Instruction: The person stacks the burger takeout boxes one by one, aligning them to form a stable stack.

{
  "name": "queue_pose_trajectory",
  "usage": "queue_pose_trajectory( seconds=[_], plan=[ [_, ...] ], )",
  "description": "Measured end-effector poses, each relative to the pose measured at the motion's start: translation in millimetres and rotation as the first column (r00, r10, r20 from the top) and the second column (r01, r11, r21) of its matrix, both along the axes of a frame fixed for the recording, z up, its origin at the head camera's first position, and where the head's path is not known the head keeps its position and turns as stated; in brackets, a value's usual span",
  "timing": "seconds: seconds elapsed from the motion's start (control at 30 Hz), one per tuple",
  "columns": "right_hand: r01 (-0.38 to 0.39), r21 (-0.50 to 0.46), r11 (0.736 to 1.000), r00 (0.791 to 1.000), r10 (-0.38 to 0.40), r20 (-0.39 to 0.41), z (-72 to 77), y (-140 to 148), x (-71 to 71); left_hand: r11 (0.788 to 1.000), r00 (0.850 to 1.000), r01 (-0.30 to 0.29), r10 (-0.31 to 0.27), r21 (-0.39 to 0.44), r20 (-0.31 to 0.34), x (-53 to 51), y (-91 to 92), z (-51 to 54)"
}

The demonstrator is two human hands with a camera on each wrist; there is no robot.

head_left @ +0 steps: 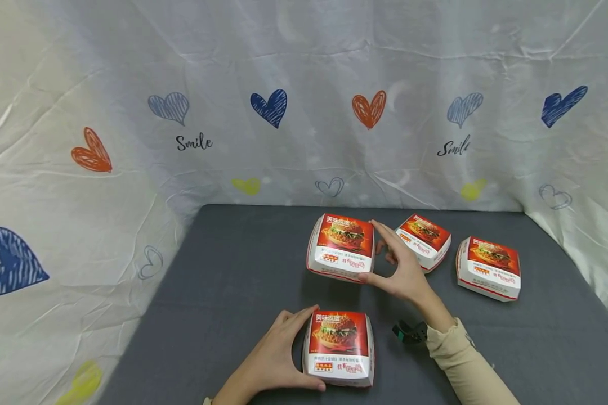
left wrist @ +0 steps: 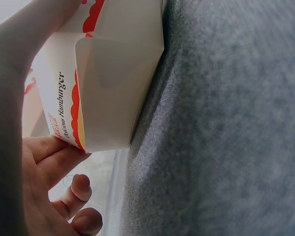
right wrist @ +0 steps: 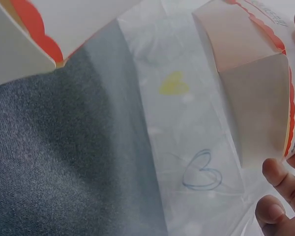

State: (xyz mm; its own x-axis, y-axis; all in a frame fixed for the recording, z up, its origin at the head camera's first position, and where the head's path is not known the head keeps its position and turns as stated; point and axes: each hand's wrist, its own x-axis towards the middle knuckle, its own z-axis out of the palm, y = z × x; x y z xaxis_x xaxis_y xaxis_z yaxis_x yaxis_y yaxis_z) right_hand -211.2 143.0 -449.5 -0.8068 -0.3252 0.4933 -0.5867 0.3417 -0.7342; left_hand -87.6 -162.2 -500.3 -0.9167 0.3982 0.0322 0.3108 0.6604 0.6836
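A hamburger box point(head_left: 336, 349) with a red burger picture on its lid sits on the grey cloth at the front. My left hand point(head_left: 278, 360) grips it from the left, thumb at the near edge and fingers at the far one. In the left wrist view, two fingertips point(left wrist: 64, 157) touch the carton's white side. My right hand point(head_left: 402, 273) holds a second hamburger box point(head_left: 342, 247) by its right side, raised over the cloth and slightly tilted. The right wrist view shows its white underside point(right wrist: 258, 108) at the right.
Two more hamburger boxes, one behind the right hand point(head_left: 425, 239) and another farther right point(head_left: 488, 270), stand on the grey tablecloth point(head_left: 223, 270). A white curtain point(head_left: 309, 146) with hearts hangs behind. A small black item point(head_left: 409, 332) is beside the right wrist.
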Motion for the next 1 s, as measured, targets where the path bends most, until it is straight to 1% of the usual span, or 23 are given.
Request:
queue_pose_trajectory(
  seconds=[0.23,0.43,0.7,1.0],
  plan=[
    [-0.001,-0.038,0.999,1.000,0.001,0.002,2.2,3,4.6,1.000,1.000,0.000,0.000,0.001,0.010,0.4,0.5,0.1],
    [0.011,-0.039,0.999,1.000,-0.011,0.003,2.8,5,7.7,1.000,1.000,0.002,-0.002,0.006,-0.004,0.4,0.6,0.2],
    [0.024,-0.024,0.999,0.999,-0.025,-0.038,7.8,8,17.4,1.000,0.998,0.009,-0.009,0.005,-0.054,-0.3,0.9,-1.2],
    [0.027,-0.035,0.999,0.996,-0.030,-0.086,11.7,9,25.4,1.000,0.999,0.008,-0.008,0.000,-0.054,-0.5,0.3,-2.4]
  ],
)
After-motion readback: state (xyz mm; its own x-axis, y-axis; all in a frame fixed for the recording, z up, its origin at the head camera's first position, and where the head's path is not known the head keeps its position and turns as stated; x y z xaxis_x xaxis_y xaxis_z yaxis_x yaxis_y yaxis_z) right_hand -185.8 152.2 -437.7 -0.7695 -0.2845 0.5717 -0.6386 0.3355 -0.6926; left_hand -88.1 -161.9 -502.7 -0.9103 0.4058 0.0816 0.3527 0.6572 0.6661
